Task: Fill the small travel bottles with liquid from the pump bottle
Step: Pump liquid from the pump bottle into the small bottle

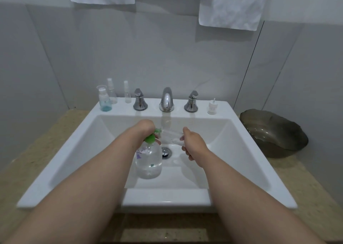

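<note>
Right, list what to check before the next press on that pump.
1. Pump bottle stands in the sink basin: ok.
2. Left-hand grip on the green pump head: ok.
3. Right-hand grip holds the clear travel bottle, tilted toward the pump: ok.
4. Travel bottle's mouth exactly under the nozzle: cannot tell, the clear plastic blurs there.
5. Fill level in the travel bottle: cannot tell.
6. Travel bottle uncapped: cannot tell; a white pump cap stands on the sink ledge.
</note>
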`<state>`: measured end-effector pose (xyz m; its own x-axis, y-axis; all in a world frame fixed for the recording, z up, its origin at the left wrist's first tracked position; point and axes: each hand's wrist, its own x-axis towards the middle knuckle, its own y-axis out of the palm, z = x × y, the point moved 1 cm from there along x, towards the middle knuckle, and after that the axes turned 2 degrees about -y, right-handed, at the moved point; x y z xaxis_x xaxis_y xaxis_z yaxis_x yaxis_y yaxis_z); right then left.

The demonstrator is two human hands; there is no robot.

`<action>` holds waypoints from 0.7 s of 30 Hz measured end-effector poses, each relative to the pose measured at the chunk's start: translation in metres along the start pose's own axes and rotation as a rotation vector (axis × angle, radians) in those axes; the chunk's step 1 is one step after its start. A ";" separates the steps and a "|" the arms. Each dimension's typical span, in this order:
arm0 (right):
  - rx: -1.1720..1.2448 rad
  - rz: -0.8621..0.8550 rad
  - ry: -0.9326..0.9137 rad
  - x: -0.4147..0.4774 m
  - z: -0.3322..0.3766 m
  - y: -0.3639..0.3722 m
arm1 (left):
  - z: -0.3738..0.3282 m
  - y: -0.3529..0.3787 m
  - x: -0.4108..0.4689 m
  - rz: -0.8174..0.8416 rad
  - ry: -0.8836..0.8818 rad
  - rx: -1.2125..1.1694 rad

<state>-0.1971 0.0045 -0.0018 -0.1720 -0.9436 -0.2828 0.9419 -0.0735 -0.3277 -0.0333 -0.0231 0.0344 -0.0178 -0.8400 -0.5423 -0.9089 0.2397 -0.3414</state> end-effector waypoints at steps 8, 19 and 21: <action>0.089 -0.014 0.014 0.000 0.003 -0.001 | 0.004 -0.012 0.011 -0.224 0.167 -0.346; 0.176 -0.006 0.055 -0.001 0.002 -0.002 | 0.000 -0.015 0.010 -0.183 0.154 -0.043; 0.179 -0.011 0.052 -0.001 0.003 -0.002 | 0.001 -0.014 0.008 -0.186 0.132 -0.022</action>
<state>-0.1983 0.0052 0.0015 -0.1928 -0.9250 -0.3275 0.9753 -0.1441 -0.1671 -0.0199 -0.0327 0.0343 0.0977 -0.9253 -0.3664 -0.9103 0.0657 -0.4086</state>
